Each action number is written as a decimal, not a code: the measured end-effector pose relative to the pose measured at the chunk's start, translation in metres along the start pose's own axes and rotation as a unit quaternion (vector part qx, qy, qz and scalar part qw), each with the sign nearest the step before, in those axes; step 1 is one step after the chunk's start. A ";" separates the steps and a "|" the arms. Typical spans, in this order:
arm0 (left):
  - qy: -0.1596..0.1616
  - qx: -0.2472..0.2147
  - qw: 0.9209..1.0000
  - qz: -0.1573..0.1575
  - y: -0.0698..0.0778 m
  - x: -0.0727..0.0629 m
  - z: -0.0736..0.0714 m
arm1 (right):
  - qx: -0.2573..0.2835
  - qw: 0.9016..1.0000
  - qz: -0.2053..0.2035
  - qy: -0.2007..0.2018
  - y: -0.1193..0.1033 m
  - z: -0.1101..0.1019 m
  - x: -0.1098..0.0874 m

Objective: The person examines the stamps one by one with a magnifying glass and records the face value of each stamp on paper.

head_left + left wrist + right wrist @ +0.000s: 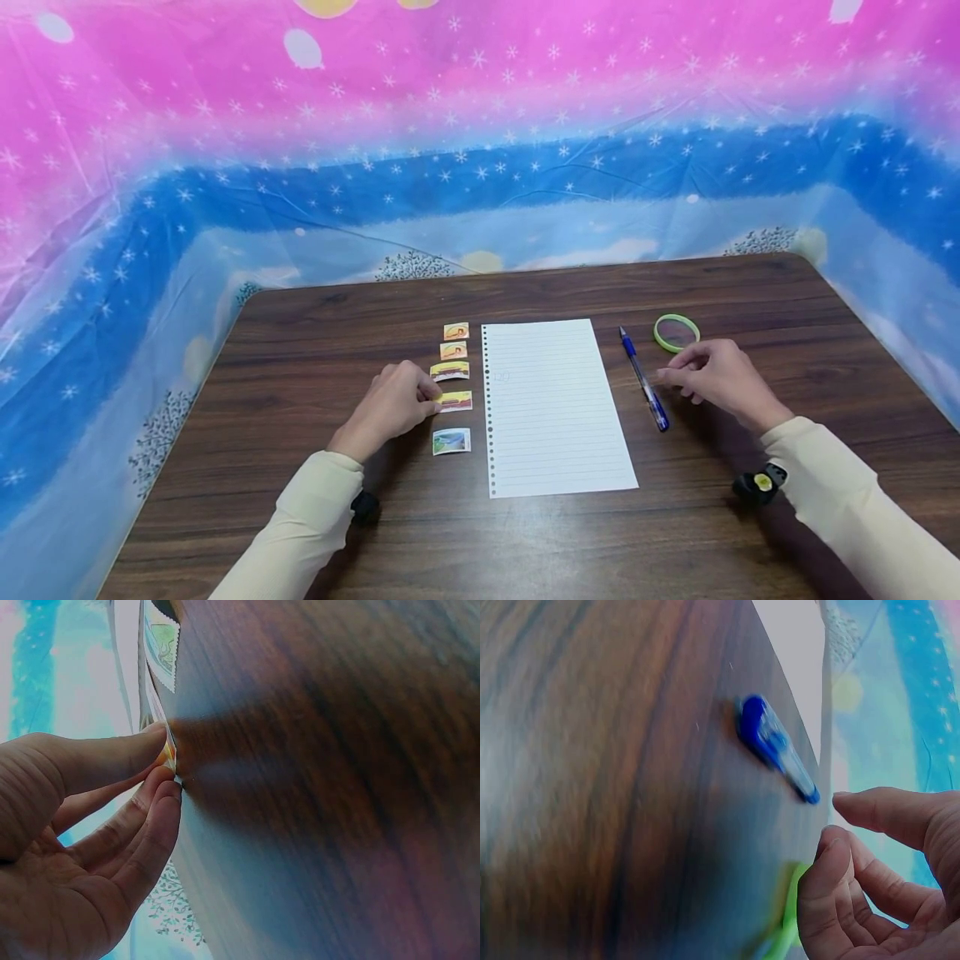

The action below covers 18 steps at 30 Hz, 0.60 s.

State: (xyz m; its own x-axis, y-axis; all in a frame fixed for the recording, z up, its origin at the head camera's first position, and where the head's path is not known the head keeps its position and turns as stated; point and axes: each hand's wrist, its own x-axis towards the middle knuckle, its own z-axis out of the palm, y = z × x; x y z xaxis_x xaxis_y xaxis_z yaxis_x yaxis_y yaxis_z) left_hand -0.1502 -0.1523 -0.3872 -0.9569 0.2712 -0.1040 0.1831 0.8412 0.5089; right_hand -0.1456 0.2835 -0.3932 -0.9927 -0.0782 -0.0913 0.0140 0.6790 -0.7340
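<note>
My left hand (393, 404) pinches the left edge of a yellow and red postage stamp (456, 402) between thumb and fingertips. In the left wrist view the stamp (171, 750) shows as a thin edge at the fingertips, low over the wood. It belongs to a column of several stamps; a blue-green landscape stamp (452, 442) lies nearest me. To the right of the column is a lined, punched sheet of paper (558, 408). My right hand (723, 379) holds nothing, fingers loosely bent, between a blue pen (642, 377) and a round, green-rimmed object (657, 335).
Two small orange stamps (456, 332) and another yellow and red stamp (450, 371) lie farther back in the column. The brown wooden table (337, 325) is edged by a pink and blue snowflake-patterned cloth (480, 171) on its far and left sides.
</note>
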 end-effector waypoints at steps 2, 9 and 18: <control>0.000 0.000 1.000 -0.001 0.000 0.000 0.000 | 0.001 1.000 0.003 0.007 0.002 -0.004 -0.001; 0.000 0.001 1.000 -0.002 0.000 0.000 0.000 | 0.005 1.000 0.011 0.026 0.009 -0.014 -0.003; 0.001 -0.003 1.000 0.002 0.000 0.000 0.001 | -0.006 0.999 0.022 0.046 0.020 -0.022 -0.004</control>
State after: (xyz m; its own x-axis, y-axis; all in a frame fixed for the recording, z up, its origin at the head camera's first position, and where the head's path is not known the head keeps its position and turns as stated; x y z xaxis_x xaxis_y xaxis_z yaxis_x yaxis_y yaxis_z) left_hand -0.1502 -0.1520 -0.3879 -0.9569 0.2729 -0.0996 0.1853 0.8375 0.5140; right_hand -0.1444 0.3138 -0.3928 -0.9980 0.0191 -0.0603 0.0568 0.6896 -0.7220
